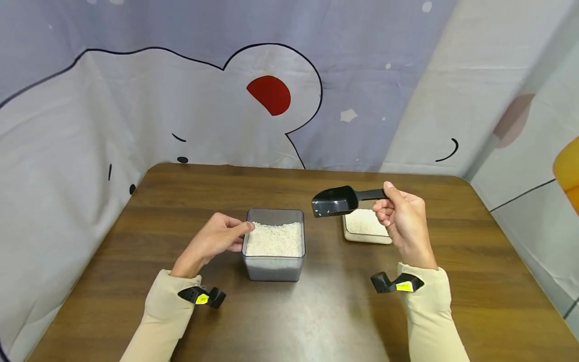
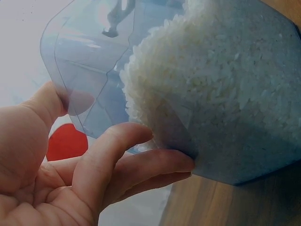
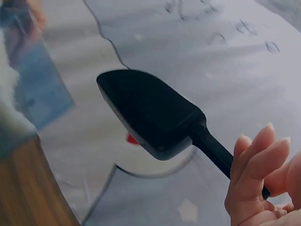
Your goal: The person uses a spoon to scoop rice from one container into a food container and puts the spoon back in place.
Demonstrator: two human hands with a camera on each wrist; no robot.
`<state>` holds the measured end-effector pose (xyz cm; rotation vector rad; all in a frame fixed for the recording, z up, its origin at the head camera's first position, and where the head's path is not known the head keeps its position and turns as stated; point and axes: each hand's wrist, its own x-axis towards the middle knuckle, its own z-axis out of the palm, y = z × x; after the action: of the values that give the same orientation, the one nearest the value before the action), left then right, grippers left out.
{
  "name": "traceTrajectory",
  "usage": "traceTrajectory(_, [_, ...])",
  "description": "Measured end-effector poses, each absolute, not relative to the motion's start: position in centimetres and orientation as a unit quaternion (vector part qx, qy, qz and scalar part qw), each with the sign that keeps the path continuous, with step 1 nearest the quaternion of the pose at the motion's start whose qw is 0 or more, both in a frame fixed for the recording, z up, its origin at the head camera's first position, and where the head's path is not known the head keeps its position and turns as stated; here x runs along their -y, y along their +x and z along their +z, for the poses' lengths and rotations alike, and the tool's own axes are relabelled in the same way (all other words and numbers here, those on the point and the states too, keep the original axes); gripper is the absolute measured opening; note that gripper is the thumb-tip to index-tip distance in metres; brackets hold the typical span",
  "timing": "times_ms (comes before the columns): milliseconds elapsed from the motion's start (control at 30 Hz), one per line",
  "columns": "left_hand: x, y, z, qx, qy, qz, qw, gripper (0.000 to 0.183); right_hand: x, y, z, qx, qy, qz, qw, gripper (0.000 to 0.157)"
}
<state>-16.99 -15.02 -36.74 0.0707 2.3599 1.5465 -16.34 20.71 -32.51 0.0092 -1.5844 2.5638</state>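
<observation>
A clear bluish-grey container [image 1: 273, 269] stands on the table, filled high with white rice [image 1: 274, 240]. My left hand [image 1: 216, 237] holds its left side, the thumb at the rim and the other fingers against the outer wall, as the left wrist view of the container [image 2: 244, 94] also shows. To the right, my right hand [image 1: 405, 221] grips the end of a black scoop [image 1: 335, 201] by its handle. The scoop hangs in the air with its bowl pointing left, beside the container; a few grains cling inside it. In the right wrist view, the underside of the scoop [image 3: 150, 113] faces the camera.
A low clear box [image 1: 367, 238] with pale grains sits on the table behind the scoop, partly hidden by it and my right hand. The brown wooden table [image 1: 325, 311] ends at the back against a printed curtain [image 1: 203, 100].
</observation>
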Motion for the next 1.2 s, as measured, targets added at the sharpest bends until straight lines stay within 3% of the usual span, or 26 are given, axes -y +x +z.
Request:
traceTrajectory(567, [15.0,-16.9,-36.8,-0.82,0.034,0.55,0.154,0.036,-13.0,-14.2,-33.6,0.665,0.121,0.731,0.091,0.04])
traceTrajectory(867, [15.0,-16.9,-36.9,-0.821,0.033,0.548,0.156,0.037,-10.8,-13.0,-33.4,0.717,0.128,0.676,0.111,0.031])
traceTrajectory(1200, [14.9,-16.9,-36.9,-0.812,0.036,0.56,0.159,0.035,-9.3,-12.1,-33.2,0.783,0.183,0.561,0.194,0.022])
